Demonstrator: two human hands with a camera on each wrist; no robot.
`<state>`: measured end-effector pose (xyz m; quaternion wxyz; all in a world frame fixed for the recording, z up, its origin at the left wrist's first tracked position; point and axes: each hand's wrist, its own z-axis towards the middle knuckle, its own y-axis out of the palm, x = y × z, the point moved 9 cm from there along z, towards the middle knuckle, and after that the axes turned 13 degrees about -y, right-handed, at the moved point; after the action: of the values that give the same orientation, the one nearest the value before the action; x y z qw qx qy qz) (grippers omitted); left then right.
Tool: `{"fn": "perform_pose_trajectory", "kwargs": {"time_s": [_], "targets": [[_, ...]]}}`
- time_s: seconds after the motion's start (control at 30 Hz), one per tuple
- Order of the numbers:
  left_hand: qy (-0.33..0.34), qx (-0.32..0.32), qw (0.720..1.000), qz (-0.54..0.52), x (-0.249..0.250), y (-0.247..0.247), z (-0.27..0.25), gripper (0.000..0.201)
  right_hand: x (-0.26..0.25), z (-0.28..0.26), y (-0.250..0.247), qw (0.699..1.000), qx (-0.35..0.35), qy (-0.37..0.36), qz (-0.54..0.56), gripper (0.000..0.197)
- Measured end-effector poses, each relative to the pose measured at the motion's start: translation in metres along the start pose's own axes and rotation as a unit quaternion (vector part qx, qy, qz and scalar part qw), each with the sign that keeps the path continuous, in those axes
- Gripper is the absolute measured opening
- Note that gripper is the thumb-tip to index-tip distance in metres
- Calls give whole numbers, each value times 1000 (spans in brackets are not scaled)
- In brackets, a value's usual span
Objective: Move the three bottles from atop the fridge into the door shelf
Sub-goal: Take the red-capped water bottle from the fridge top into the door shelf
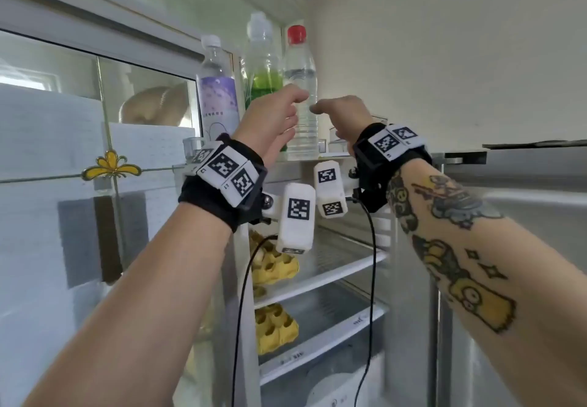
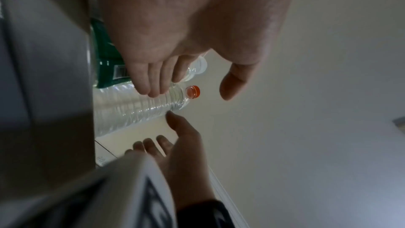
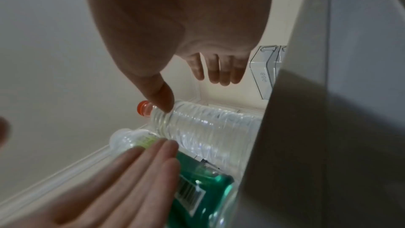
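Three bottles stand atop the fridge (image 1: 305,161): a purple-labelled bottle (image 1: 217,95), a bottle of green liquid (image 1: 263,70), and a clear ribbed bottle with a red cap (image 1: 301,89). Both my hands are raised to the clear bottle (image 2: 136,108). My left hand (image 1: 279,114) is at its left side, with straight fingers (image 2: 153,82) lying between it and the green bottle (image 2: 107,55) and the thumb held apart. My right hand (image 1: 341,111) is at its right side. The right thumb (image 3: 163,96) touches the clear bottle (image 3: 208,127) near its shoulder, and the fingers (image 3: 219,70) are straight.
The fridge stands open below, with glass shelves (image 1: 336,263) and yellow egg trays (image 1: 274,267). Its grey door (image 1: 524,222) is swung out to the right, behind my right forearm. A small clear plastic box (image 1: 341,141) sits on the fridge top by the wall. A glass-fronted cabinet (image 1: 95,140) is at left.
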<state>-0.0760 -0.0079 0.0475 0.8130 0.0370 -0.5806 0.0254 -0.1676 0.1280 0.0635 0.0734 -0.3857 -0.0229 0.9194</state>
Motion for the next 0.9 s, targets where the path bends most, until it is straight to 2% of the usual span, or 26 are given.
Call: {"fn": "perform_pose_trajectory", "kwargs": {"time_s": [0.13,0.2,0.3,0.47,0.5,0.53,0.6,0.63,0.73,0.9], "targets": [[-6,-30,999,45,1,8,12,8,10,13,23,998,-60,8,-25,54],[-5,-18,997,70,1,8,16,6,17,19,31,997,-77,13,-3,70],[5,-13,996,84,1,8,20,7,17,25,38,995,-95,0,26,74],[13,6,996,84,3,3,24,5,15,25,38,995,-98,-24,5,94],[14,8,996,83,4,3,24,8,11,23,34,996,-85,-36,-14,96],[16,8,996,88,4,4,23,21,6,21,28,996,-66,-53,-38,95],[17,22,994,104,6,5,20,61,-2,14,19,994,-34,-78,-65,88],[17,32,993,112,7,5,18,74,-3,13,15,994,-20,-83,-66,82],[31,46,991,124,10,11,14,82,-10,3,-6,992,25,-103,-73,69],[54,14,991,120,18,50,2,93,-34,-24,-54,986,66,-142,-61,39]]}}
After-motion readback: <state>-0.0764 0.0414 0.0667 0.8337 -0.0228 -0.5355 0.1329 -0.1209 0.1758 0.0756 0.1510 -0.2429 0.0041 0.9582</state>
